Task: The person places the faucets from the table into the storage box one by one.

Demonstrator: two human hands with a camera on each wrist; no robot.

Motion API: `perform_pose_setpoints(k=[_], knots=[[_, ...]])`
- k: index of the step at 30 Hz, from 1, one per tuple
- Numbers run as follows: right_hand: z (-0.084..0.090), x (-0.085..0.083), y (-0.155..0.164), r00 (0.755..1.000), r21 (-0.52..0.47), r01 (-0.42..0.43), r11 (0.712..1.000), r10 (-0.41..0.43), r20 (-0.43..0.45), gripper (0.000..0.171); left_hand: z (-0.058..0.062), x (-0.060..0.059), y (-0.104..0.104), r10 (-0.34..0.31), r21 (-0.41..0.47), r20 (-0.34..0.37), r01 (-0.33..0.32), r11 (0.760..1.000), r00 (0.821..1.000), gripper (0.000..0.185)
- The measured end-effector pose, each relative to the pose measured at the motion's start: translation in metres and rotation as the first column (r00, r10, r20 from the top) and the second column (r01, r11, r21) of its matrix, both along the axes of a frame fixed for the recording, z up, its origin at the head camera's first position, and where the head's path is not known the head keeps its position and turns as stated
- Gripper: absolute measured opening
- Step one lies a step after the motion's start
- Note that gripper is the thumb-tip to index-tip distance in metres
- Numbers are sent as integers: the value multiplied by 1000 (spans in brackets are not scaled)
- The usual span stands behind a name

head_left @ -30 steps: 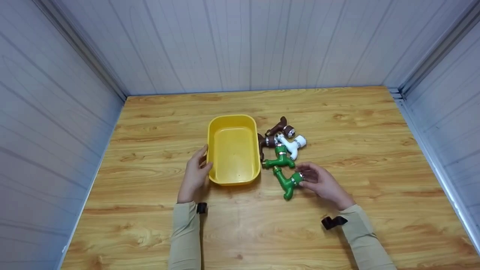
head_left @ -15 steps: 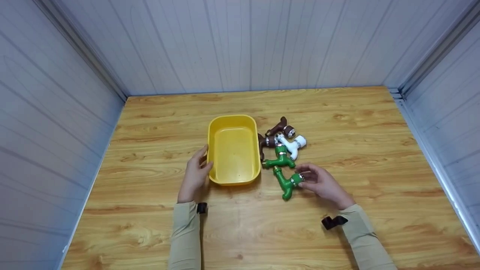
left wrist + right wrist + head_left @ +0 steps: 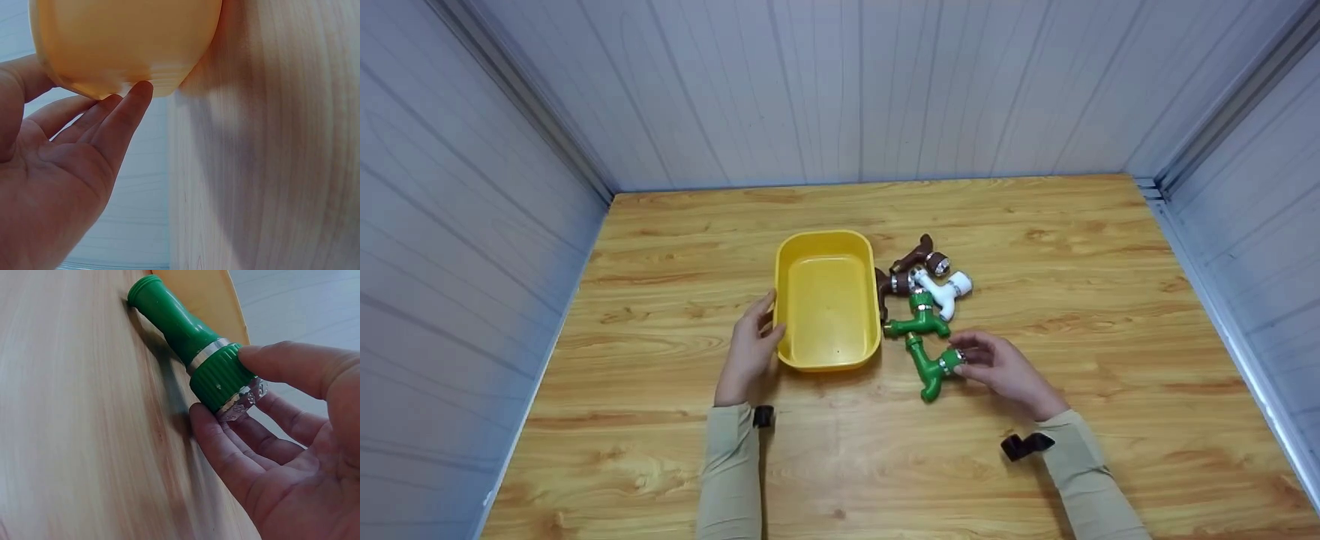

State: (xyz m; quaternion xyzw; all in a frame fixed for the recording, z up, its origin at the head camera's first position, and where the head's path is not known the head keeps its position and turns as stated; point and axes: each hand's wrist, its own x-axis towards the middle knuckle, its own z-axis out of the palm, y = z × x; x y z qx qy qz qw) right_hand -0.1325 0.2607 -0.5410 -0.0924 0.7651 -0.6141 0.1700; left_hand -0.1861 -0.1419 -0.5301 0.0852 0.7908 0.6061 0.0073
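Green tap (image 3: 931, 365) is lying on the counter (image 3: 1110, 315), just right of the yellow tub (image 3: 827, 301), and its threaded end is pinched between thumb and fingers of the right hand (image 3: 1001, 367). The tub's near-left wall is touched by the left hand (image 3: 748, 351), fingers straight.

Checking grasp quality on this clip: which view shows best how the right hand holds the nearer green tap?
The right wrist view: the right hand pinches the green tap at its ribbed collar, thumb above, fingers below. The head view shows the whole tap lying on the table, but the contact is small. The left wrist view does not show it.
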Motion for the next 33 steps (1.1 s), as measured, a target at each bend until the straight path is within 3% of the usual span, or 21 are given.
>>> perform_pose_setpoints(k=[19,29,33], knots=[[-1,2,0,999,-19,-10,1000,9,-41,44,2,1,0,-1,47,33,0,999,999,57],[29,10,-7,999,-7,5,1000,-5,-42,40,0,1,1,19,7,30,-20,1000,999,57],[28,8,-5,999,3,26,1000,-26,-45,40,-1,1,0,18,9,34,-19,1000,999,57]])
